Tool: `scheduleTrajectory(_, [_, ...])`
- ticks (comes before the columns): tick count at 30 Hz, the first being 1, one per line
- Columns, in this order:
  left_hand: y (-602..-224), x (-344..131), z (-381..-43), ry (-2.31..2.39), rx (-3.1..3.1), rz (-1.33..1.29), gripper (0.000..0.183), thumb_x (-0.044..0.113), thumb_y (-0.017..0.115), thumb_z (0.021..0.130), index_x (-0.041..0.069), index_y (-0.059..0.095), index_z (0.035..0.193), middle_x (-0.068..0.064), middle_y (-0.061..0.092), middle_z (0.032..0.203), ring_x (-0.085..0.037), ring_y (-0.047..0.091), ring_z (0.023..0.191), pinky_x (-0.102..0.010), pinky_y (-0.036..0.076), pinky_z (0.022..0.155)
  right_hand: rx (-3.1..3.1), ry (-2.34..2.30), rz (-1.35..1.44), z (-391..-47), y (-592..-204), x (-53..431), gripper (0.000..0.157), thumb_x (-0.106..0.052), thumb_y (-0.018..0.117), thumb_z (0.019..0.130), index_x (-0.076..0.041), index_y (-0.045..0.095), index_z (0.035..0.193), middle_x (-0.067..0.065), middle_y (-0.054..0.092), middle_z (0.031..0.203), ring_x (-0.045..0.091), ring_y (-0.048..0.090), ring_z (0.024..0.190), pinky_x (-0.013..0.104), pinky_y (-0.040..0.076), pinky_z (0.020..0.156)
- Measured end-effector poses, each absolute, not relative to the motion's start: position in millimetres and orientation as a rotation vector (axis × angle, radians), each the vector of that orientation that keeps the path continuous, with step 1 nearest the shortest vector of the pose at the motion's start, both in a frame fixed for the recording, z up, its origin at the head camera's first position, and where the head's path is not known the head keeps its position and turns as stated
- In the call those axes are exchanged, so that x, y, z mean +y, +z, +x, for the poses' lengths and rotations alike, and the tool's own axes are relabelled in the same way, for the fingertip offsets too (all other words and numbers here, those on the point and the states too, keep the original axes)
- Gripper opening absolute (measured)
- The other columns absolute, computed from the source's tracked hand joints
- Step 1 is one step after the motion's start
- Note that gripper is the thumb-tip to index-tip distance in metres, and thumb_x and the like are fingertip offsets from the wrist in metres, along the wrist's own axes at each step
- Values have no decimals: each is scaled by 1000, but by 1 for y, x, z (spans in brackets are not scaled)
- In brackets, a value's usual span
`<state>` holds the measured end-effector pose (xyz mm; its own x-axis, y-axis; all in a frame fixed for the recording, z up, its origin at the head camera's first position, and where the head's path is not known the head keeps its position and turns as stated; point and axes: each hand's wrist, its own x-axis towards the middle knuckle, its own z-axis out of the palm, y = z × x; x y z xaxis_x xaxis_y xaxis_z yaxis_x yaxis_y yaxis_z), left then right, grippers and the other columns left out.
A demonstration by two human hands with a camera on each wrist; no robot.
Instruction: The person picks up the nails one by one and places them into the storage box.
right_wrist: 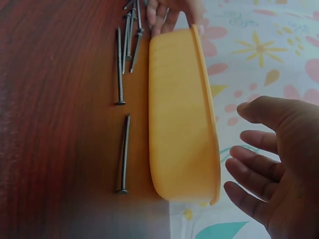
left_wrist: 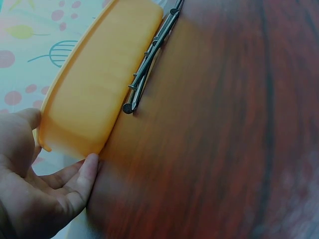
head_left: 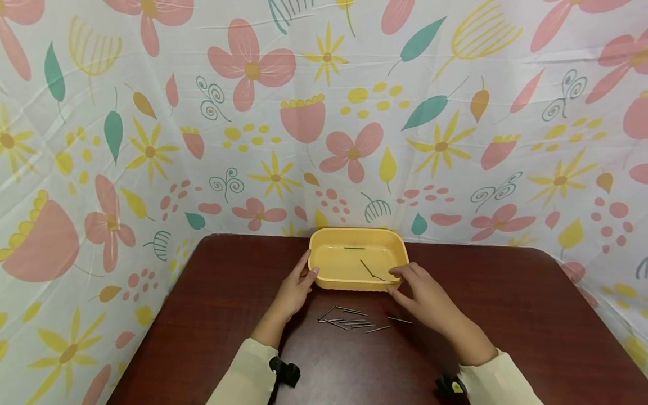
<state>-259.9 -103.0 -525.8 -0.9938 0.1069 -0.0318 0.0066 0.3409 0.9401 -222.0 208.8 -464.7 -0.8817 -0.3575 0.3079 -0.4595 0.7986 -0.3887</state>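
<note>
A yellow plastic tray point(head_left: 354, 285) stands at the table's far edge, with a few nails point(head_left: 355, 248) lying in it. My left hand point(head_left: 295, 287) holds the tray's left end, thumb at the front corner and fingers along the side. By the right front corner is my right hand point(head_left: 425, 298), its fingers spread and loosely bent. The right wrist view shows nothing between those fingers point(right_wrist: 249, 172). In front of the tray, several more steel nails point(head_left: 361, 324) lie in a loose cluster, with a separate nail point(head_left: 400, 320) to their right.
The dark reddish-brown table point(head_left: 228, 315) has rounded far corners. Behind it and at the left hangs a flower-printed cloth point(head_left: 324, 129). Black straps with small cameras point(head_left: 286, 372) sit on both wrists.
</note>
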Motion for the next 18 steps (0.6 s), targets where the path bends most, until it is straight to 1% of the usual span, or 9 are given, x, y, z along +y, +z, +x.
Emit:
scheduleTrajectory(4, [-526,-104,-259,1748,2500,100,63,59,48,94,46,23,151,-7,60,125,-22,60,115,-34,54,86,-2800,672,626,-218,-467,210,32,-28,72,87,-12,64,113,1,60,103,17,61,96,38,53,82])
scheduleTrajectory(8, [-526,-103,-259,1741,2491,80,63,60,48,94,48,23,150,-7,60,125,-22,60,115,-33,54,87,-2846,633,605,-214,-472,213,26,-28,73,86,-15,65,107,-4,60,102,15,61,98,38,53,83])
scheduleTrajectory(13, [-526,-103,-259,1750,2480,81,63,58,49,95,46,24,151,-8,60,125,-22,60,115,-34,54,87,-2864,574,636,-209,-480,219,21,-24,76,84,-17,66,101,-8,59,96,11,60,92,36,53,80])
scheduleTrajectory(18, [-526,-103,-260,1758,2479,79,63,58,50,94,45,24,151,-7,60,124,-22,60,115,-33,54,87,-2884,554,676,-206,-485,224,17,-21,77,81,-19,66,93,-10,57,90,7,56,84,31,51,75])
